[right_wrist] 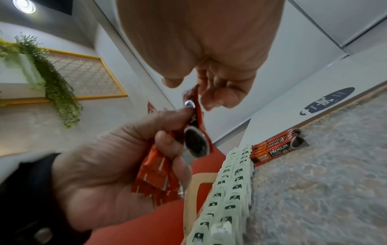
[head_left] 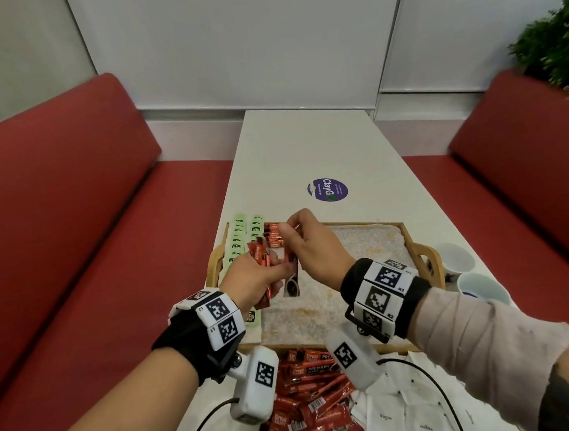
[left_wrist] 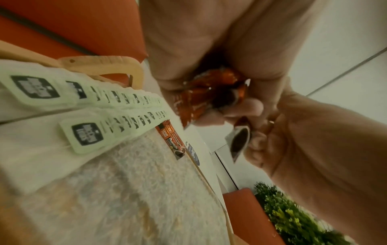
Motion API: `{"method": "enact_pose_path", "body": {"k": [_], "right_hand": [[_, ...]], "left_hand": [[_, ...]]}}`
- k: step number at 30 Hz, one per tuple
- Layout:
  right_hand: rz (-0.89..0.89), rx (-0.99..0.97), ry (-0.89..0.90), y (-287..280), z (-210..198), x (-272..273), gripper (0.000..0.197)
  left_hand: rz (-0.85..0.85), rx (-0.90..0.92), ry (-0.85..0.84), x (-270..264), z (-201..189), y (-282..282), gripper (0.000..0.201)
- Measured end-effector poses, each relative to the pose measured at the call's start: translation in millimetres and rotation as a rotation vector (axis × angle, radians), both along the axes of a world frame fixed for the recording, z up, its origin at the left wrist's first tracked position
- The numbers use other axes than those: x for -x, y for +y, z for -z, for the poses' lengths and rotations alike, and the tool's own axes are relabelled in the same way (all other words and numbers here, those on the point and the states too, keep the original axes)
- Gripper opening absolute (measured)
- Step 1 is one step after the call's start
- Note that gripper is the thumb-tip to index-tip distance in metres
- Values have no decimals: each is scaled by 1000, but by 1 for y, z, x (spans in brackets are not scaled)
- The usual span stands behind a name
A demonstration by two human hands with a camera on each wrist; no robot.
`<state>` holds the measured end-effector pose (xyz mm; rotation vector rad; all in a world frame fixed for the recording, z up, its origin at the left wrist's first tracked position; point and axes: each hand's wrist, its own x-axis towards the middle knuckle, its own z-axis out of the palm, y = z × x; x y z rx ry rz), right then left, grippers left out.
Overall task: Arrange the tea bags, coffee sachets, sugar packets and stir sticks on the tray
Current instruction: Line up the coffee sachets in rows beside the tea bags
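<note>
tea bags (head_left: 244,239): two overlapping green rows, tray's (head_left: 420,255) left side
coffee sachets (head_left: 274,237): few flat, tray's far-left
loose sachets (head_left: 313,398): red heap, near tabletop
sugar packets (head_left: 407,421): white, near right

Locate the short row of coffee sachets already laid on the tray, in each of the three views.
Head: row of coffee sachets at the tray's far left, partly behind the right hand.
Left wrist: centre of the picture, past the tea bags.
Right wrist: right of centre, at the far end of the tea bags.
Shared landmark: the round dark sticker on the table.
</note>
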<state>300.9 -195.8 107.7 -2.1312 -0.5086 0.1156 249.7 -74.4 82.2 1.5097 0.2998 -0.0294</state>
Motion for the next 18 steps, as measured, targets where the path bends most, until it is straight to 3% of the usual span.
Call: {"method": "enact_pose_path", "body": {"k": [3,8,14,18], "right_hand": [[-8,-27,122,-3,5,-7,28],[-162,22,227,1,16,-10,13],[-81,-69,237,7,22,-31,3],[27,53,151,1,27,-55,8]], "left_hand": [[-172,72,-33,-12,3,5,36],[-249,144,-63,-27,6,10,33],[-271,145,-65,-47,10,18,31],[-329,127,-34,-57,9,27,31]]}}
